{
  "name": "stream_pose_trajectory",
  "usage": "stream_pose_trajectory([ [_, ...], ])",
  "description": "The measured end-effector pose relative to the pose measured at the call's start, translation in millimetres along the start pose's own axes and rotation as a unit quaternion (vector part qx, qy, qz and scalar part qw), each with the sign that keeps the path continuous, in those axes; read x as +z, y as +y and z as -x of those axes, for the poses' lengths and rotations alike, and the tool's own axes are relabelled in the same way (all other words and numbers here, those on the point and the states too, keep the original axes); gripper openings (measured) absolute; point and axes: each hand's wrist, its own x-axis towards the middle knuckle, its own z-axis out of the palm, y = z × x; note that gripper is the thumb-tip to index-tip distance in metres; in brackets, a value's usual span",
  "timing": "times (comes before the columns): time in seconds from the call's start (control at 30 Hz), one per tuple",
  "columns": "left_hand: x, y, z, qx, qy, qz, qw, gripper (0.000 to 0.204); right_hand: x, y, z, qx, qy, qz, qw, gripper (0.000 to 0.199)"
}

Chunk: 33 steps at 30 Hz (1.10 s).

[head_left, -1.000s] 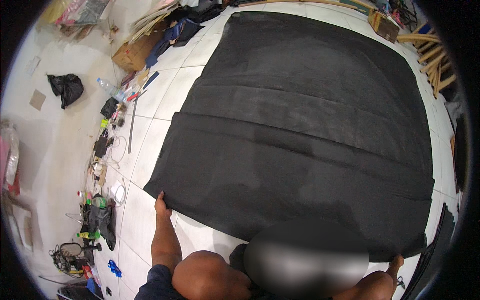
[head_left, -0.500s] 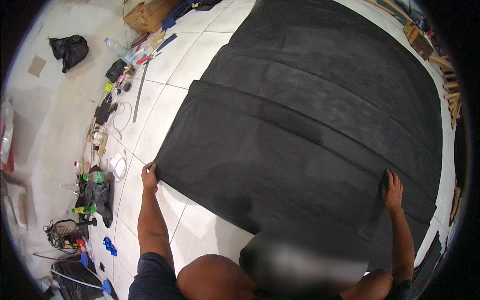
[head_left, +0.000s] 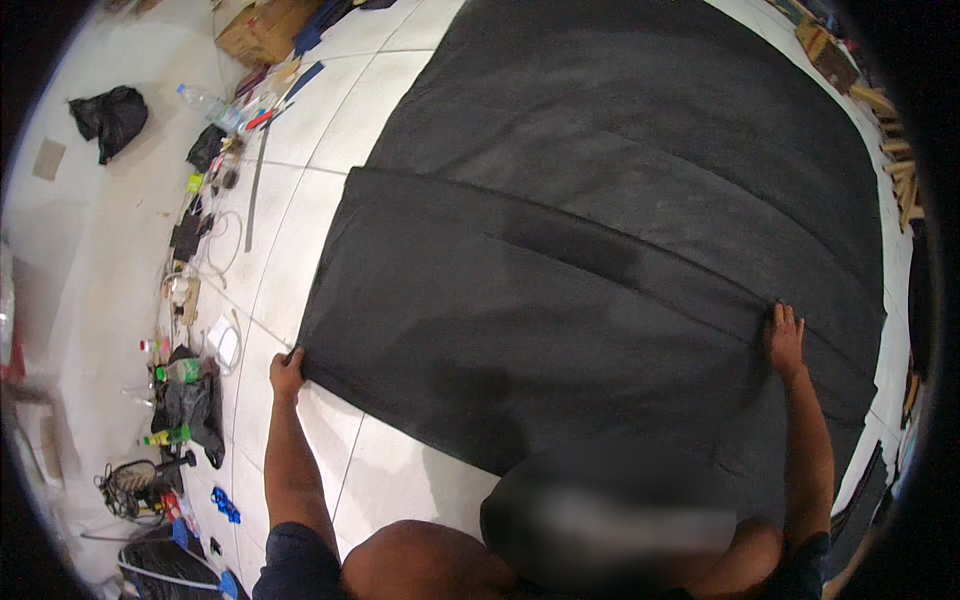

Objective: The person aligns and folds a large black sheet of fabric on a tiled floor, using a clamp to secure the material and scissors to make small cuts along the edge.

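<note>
One large sheet of dark grey fabric (head_left: 600,250) lies spread flat on the white tiled floor (head_left: 400,470). Its surface is matte and felt-like. Three long fold lines run roughly crosswise, giving stepped, overlapping bands. The sheet covers most of the visible floor, and its far portion runs out past the upper rim of the view.

The left hand (head_left: 287,372) is at the near left corner of the fabric, with its fingers closed on the corner edge, just above the floor. The right hand (head_left: 784,335) rests on top of the fabric close to its right side, on one of the fold lines, palm down with the fingers lying close together. Both arms are stretched out, well apart, with the near edge of the fabric running between them.

Left of the fabric, along the floor, lie one black plastic bag (head_left: 112,115), one cardboard box (head_left: 265,35) and a strip of small tools and bottles (head_left: 190,330).
</note>
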Motion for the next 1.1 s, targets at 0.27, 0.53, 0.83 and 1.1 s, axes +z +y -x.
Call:
stream_pose_trajectory([
  [0.27,33.0,51.4,82.9,-0.072,-0.014,0.397,0.915,0.074,-11.3,62.5,169.6,0.158,0.074,-0.183,0.968,0.060],
  [0.53,133.3,21.3,232.8,-0.186,-0.338,0.333,0.860,0.043,103.6,176.6,453.9,0.594,-0.161,-0.259,0.744,0.063],
  [0.83,194.3,216.3,286.1,0.111,-0.358,-0.071,0.925,0.050,154.5,167.9,433.5,0.673,0.238,-0.579,0.393,0.050],
  [1.1,161.9,376.6,279.3,0.483,-0.251,-0.404,0.735,0.057,180.5,309.4,437.2,0.634,0.264,-0.600,0.410,0.040],
])
